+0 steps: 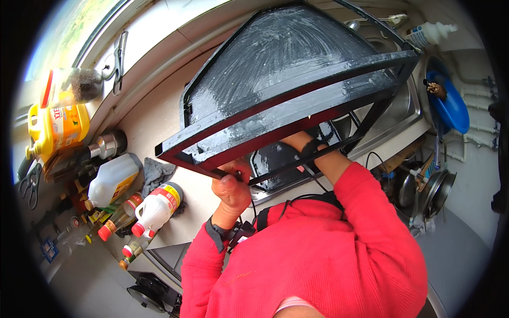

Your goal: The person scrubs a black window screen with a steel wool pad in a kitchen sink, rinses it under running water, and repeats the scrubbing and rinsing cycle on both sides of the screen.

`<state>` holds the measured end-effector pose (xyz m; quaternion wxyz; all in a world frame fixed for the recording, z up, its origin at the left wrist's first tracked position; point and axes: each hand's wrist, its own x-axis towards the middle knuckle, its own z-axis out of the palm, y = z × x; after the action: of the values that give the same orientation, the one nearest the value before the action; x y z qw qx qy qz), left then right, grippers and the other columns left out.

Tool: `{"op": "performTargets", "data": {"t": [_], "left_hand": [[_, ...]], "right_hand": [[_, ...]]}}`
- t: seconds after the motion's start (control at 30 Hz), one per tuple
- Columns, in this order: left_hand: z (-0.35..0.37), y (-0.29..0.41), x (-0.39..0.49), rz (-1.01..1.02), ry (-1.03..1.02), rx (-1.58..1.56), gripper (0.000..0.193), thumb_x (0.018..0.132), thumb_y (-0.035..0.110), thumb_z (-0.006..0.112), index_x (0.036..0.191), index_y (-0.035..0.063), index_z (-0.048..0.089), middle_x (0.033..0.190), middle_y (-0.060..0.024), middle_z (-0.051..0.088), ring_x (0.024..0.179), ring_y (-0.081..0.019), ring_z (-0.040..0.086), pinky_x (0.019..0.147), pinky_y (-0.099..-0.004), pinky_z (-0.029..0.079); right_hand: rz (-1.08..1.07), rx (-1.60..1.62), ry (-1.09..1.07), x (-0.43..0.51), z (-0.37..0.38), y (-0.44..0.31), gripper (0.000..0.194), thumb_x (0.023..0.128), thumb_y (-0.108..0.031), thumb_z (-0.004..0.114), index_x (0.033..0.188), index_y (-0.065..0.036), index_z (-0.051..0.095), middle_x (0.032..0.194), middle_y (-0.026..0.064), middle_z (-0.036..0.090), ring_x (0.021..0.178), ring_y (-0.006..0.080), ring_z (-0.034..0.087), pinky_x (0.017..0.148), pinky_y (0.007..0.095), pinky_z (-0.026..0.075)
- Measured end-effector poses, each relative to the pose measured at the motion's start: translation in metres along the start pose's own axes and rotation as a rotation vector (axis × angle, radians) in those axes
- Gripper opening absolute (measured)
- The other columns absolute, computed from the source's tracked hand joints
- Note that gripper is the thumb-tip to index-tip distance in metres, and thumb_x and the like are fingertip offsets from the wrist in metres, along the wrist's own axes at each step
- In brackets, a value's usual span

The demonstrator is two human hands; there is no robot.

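A large black metal frame with a flat panel point(278, 51), wet and streaked with whitish suds, stands tilted over the counter and the sink. My left hand point(232, 185) grips the frame's lower bar near its left end, with the thumb on the outside. My right forearm reaches in behind a lower bar of the frame; the right hand point(293, 140) is mostly hidden by the frame, so what it touches does not show. Below the frame, another dark wet surface point(274, 163) lies over the near part of the sink point(405, 103).
Left on the counter stand plastic bottles point(161, 202), a white jug point(115, 179) and a grey cloth point(157, 173). A yellow detergent jug point(59, 127), a jar point(73, 87) and scissors point(30, 187) are farther left. At right are a blue basin point(457, 105) and pans point(437, 192).
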<state>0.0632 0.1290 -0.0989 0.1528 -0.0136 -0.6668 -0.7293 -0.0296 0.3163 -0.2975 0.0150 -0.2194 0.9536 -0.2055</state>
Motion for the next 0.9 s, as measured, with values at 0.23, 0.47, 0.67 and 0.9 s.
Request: {"op": "performTargets", "data": {"t": [0.23, 0.47, 0.67, 0.9], "left_hand": [[-0.044, -0.101, -0.002, -0.217, -0.052, 0.237, 0.048, 0.097, 0.043, 0.044, 0.113, -0.0005, 0.058, 0.106, -0.0173, 0.062, 0.097, -0.0265, 0.058, 0.085, -0.0364, 0.046], [-0.035, -0.235, 0.008, -0.871, -0.236, 0.080, 0.044, 0.097, 0.037, 0.048, 0.118, 0.0001, 0.057, 0.112, -0.0147, 0.061, 0.101, -0.0247, 0.057, 0.089, -0.0352, 0.044], [-0.008, -0.270, -0.002, -1.110, -0.351, -0.049, 0.041, 0.097, 0.033, 0.051, 0.122, 0.0007, 0.057, 0.117, -0.0125, 0.061, 0.105, -0.0231, 0.056, 0.092, -0.0342, 0.043], [-0.012, -0.299, -0.026, -1.124, -0.336, -0.010, 0.039, 0.096, 0.027, 0.055, 0.126, 0.0013, 0.056, 0.123, -0.0100, 0.060, 0.109, -0.0212, 0.055, 0.096, -0.0330, 0.042]], "right_hand": [[0.085, 0.131, 0.031, -0.013, 0.024, 0.004, 0.027, 0.084, -0.032, 0.062, 0.100, -0.011, 0.069, 0.103, 0.0155, 0.067, 0.103, 0.0360, 0.060, 0.089, 0.0498, 0.044], [0.098, -0.047, -0.048, -0.033, -0.020, 0.004, 0.038, 0.078, -0.021, 0.071, 0.112, -0.012, 0.057, 0.107, 0.0087, 0.059, 0.108, 0.0287, 0.053, 0.084, 0.0464, 0.043], [0.260, -0.173, -0.040, -0.032, -0.037, -0.003, 0.028, 0.080, -0.020, 0.065, 0.105, -0.010, 0.058, 0.105, 0.0077, 0.061, 0.102, 0.0275, 0.055, 0.083, 0.0485, 0.042], [0.212, -0.276, 0.099, -0.016, -0.024, 0.012, 0.021, 0.085, -0.022, 0.054, 0.094, -0.012, 0.070, 0.099, 0.0096, 0.068, 0.100, 0.0299, 0.060, 0.085, 0.0465, 0.044]]}}
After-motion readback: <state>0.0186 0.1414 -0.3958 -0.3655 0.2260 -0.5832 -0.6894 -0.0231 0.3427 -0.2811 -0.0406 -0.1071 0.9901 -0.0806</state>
